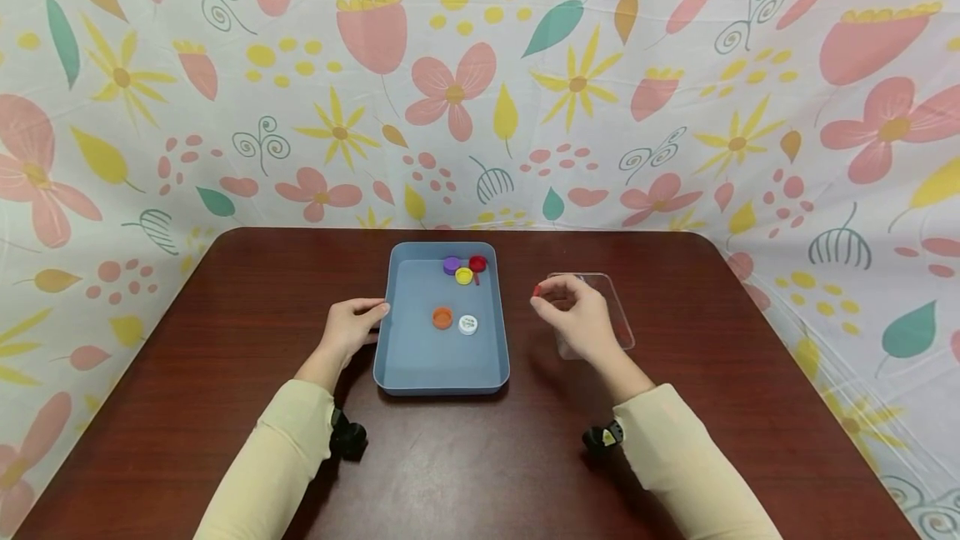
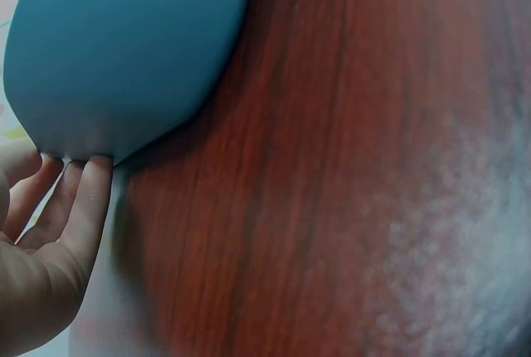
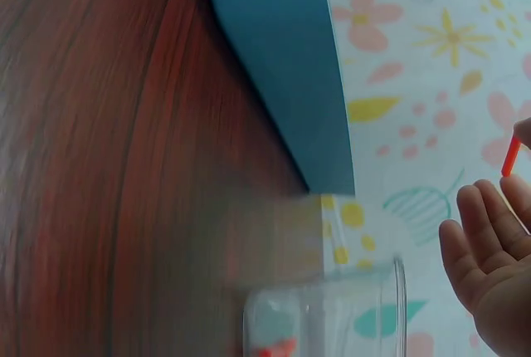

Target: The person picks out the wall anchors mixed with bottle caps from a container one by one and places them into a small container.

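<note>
In the head view a blue-grey tray lies on the table, and my left hand grips its left rim. The left wrist view shows those fingers against the outer wall of the tray. My right hand pinches a small red stick between thumb and forefinger, above a clear plastic box. Blurred red pieces show in the box. Inside the tray are a purple cap, a red cap, a yellow cap, an orange cap and a white cap.
A short red piece lies in the tray beside the yellow cap. The dark wooden table extends around the tray and the box. Behind it hangs a flower-patterned cloth.
</note>
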Available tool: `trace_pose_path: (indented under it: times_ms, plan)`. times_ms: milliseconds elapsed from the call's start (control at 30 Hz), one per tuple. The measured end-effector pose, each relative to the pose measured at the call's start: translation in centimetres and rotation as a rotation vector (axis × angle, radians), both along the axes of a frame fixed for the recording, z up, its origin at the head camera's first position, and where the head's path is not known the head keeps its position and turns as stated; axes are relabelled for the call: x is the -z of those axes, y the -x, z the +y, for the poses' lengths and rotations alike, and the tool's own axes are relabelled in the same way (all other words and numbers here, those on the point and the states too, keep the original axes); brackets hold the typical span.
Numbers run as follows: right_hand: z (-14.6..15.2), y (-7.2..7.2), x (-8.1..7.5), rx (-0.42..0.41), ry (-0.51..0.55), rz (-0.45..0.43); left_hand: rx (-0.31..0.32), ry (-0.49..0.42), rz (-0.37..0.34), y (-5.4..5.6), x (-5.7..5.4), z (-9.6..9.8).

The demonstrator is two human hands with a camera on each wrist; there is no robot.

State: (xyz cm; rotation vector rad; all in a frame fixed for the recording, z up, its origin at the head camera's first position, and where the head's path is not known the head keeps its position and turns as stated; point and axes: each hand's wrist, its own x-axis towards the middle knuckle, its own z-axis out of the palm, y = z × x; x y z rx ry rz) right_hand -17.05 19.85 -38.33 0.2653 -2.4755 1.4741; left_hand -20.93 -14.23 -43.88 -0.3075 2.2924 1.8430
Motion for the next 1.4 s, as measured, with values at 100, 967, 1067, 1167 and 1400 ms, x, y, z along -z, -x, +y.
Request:
trace_pose_path:
  times_ms: [100,967,1067,1167,1400]
  plan:
    - [0.7,-0.7,-1.0,0.036,-0.014,0.001,0.005,0.003,0.0,0.0,0.1,0.0]
    - [3.6,0.6,1.1,0.204,0.034,0.062,0.006,0.005,0.005,0.0,0.0,-0.1]
    - [3.0,0.8,1.1,0.189,0.06,0.047,0.005,0.004,0.002,0.1,0.1,-0.2]
    - [2.3,1.1,1.0,0.168,0.08,0.039,0.006,0.003,0.002,0.2,0.3,-0.2]
    - [0.9,1.6,0.9,0.108,0.111,0.007,0.006,0.0,-0.001,0.2,0.3,-0.2]
